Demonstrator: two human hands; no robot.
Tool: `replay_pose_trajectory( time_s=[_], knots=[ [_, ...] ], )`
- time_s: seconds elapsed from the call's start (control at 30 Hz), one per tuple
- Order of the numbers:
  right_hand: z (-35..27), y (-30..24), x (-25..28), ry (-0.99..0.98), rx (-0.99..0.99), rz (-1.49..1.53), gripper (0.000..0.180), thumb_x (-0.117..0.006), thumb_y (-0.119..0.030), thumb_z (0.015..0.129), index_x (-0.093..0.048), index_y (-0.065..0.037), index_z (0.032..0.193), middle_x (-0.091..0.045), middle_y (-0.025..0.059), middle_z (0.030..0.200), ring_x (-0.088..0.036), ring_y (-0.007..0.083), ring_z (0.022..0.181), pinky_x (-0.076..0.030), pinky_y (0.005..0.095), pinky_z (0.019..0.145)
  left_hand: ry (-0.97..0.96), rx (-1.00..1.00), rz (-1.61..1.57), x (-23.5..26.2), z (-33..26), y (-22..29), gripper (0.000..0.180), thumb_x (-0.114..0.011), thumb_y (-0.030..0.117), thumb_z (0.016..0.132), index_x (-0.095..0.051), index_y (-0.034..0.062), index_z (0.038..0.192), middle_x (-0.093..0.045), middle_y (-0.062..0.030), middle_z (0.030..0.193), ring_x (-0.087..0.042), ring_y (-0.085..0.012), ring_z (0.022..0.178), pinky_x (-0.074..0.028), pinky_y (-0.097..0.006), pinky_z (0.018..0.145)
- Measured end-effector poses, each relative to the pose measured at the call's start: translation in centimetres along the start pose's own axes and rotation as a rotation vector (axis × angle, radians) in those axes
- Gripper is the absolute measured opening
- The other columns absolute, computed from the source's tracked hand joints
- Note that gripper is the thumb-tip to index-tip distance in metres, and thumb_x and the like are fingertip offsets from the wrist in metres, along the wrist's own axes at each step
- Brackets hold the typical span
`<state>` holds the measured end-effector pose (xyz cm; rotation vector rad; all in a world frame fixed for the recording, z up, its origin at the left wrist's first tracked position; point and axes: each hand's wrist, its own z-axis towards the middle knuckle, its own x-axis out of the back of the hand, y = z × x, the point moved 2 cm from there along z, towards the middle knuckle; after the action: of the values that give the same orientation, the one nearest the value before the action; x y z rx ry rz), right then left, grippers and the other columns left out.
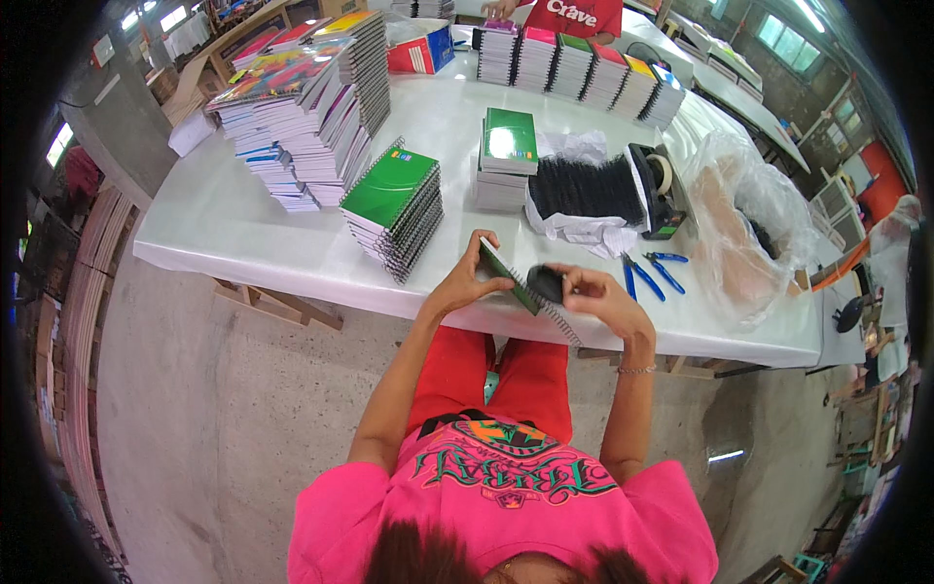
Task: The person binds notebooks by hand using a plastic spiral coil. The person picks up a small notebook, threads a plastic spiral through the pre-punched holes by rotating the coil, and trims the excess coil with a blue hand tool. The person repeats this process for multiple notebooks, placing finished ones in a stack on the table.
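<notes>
Near the table's front edge, my left hand is closed on the side of a small green-covered notebook, held tilted. A spiral wire runs along the notebook's edge and sticks out past its lower end. My right hand grips a dark, rounded pad-like thing against or close to the wire; blur hides its exact kind. To the left stands a pile of green spiral notebooks. Beyond my hands is a stack of green-covered books, beside many black wire coils on white paper.
Two blue-handled cutting pliers lie right of my hands, near a tape dispenser and a clear plastic bag. Tall notebook piles stand at far left. Across the table, a person in red is behind a row of notebooks.
</notes>
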<state>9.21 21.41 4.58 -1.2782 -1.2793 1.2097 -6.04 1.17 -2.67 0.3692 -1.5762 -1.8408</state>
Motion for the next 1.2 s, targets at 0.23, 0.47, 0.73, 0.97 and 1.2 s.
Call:
replay_pose_trajectory(
  time_s=[0.23, 0.47, 0.73, 0.97, 1.2],
  knots=[
    [0.3, 0.2, -0.6, -0.032, 0.020, 0.024, 0.018, -0.075, -0.014, 0.081, -0.064, -0.005, 0.091, -0.049, 0.0131, 0.143, -0.052, 0.0167, 0.118, -0.039, 0.0338, 0.102, -0.026, -0.035, -0.103, 0.3, -0.1, 0.1, 0.063, -0.083, 0.021, 0.076, -0.038, 0.0133, 0.119, -0.041, -0.0020, 0.105, -0.045, -0.0131, 0.100, -0.039, -0.028, 0.087],
    [1.1, -1.0, -1.8, -0.100, 0.068, -0.110, 0.019, -0.076, -0.015, 0.081, -0.064, -0.003, 0.090, -0.050, 0.0172, 0.140, -0.057, 0.0171, 0.108, -0.044, 0.0303, 0.096, -0.068, -0.035, -0.359, 0.3, 0.0, 0.1, 0.050, -0.078, 0.019, 0.081, -0.042, 0.0131, 0.116, -0.043, 0.0014, 0.096, -0.043, -0.0088, 0.088, -0.038, -0.025, 0.078],
    [3.0, 0.7, -0.7, 0.004, 0.023, -0.040, 0.031, -0.079, -0.029, 0.080, -0.067, -0.004, 0.096, -0.065, 0.0034, 0.097, -0.054, 0.0099, 0.085, -0.042, 0.0252, 0.077, -0.097, 0.032, -0.465, 0.7, 0.2, 0.3, 0.043, -0.072, 0.014, 0.086, -0.044, 0.0125, 0.119, -0.044, 0.0010, 0.100, -0.046, -0.0075, 0.092, -0.040, -0.024, 0.083],
    [3.1, -1.0, -1.4, 0.031, -0.055, -0.004, 0.018, -0.074, -0.019, 0.084, -0.063, -0.006, 0.090, -0.057, 0.0098, 0.132, -0.055, 0.0101, 0.098, -0.044, 0.0263, 0.089, -0.091, 0.013, -0.450, 0.7, 0.5, 0.0, 0.050, -0.068, 0.019, 0.090, -0.043, 0.0126, 0.132, -0.045, 0.0002, 0.106, -0.047, -0.0099, 0.096, -0.041, -0.026, 0.087],
    [3.5, -1.8, -2.2, 0.035, -0.047, -0.143, 0.023, -0.075, -0.021, 0.083, -0.062, -0.005, 0.092, -0.059, 0.0076, 0.125, -0.053, 0.0100, 0.098, -0.042, 0.0258, 0.089, -0.115, 0.018, -0.473, 0.4, 0.3, 0.6, 0.053, -0.067, 0.017, 0.090, -0.041, 0.0135, 0.136, -0.049, -0.0015, 0.110, -0.049, -0.0104, 0.100, -0.042, -0.027, 0.089]
  ],
)
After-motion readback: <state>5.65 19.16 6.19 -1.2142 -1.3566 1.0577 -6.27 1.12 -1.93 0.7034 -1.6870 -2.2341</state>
